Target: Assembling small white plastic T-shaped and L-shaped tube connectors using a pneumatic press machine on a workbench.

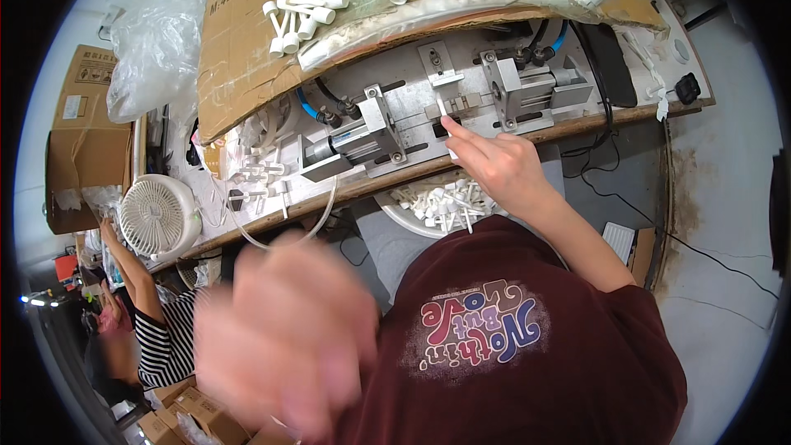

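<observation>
Around a clamping fixture (449, 107) on a workbench (412, 170), a cardboard sheet (247, 74) bearing loose parts (306, 10) spans 12 o'clock; a bowl (401, 217) of similar pieces (445, 202) sits at 6, between bench and person. The right hand (498, 166) comes in from 5, the left hand (284, 330) well apart at 7. A fan (159, 216) occupies 8, a co-worker (169, 350) farther out, with a carton (86, 152) and plastic bag (156, 58) toward 9.
</observation>
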{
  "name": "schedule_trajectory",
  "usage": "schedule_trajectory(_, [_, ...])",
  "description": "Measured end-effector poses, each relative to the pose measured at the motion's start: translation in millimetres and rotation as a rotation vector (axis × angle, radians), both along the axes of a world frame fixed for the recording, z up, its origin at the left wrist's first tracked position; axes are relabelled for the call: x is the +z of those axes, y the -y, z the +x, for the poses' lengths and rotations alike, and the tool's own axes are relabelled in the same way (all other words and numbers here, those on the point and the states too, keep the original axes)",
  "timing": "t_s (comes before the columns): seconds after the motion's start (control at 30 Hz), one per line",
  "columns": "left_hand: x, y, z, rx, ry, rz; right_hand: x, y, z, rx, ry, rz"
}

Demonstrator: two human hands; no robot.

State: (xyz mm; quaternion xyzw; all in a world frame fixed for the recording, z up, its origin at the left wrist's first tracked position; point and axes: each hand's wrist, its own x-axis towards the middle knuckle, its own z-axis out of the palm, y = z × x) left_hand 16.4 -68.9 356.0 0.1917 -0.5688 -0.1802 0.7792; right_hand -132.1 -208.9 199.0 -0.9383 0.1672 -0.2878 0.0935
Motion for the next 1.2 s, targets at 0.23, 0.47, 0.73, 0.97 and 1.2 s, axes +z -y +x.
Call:
schedule_trajectory(0.23, [-66.8,128.2,50.7,0.933,0.632,0.473,4.7,4.1,8.1,-0.016,-0.056,-0.041])
schedule_trajectory(0.47, [-75.5,179.5,66.8,0.866,0.823,0.733,27.6,17.4,5.8,0.035,-0.088,0.147])
schedule_trajectory(0.73, [-47.9,132.5,43.6,0.684,0.517,0.711,112.8,186.6,55.4,-0.199,0.247,0.058])
schedule_trajectory(0.97, [-71.8,71.1,5.4,0.604,0.627,0.663,127.3,229.2,93.1,-0.222,-0.304,-0.201])
schedule_trajectory(1.2, [-129.8,33.6,-18.9,0.641,0.745,0.773,111.2,240.1,106.2,-0.131,-0.484,-0.264])
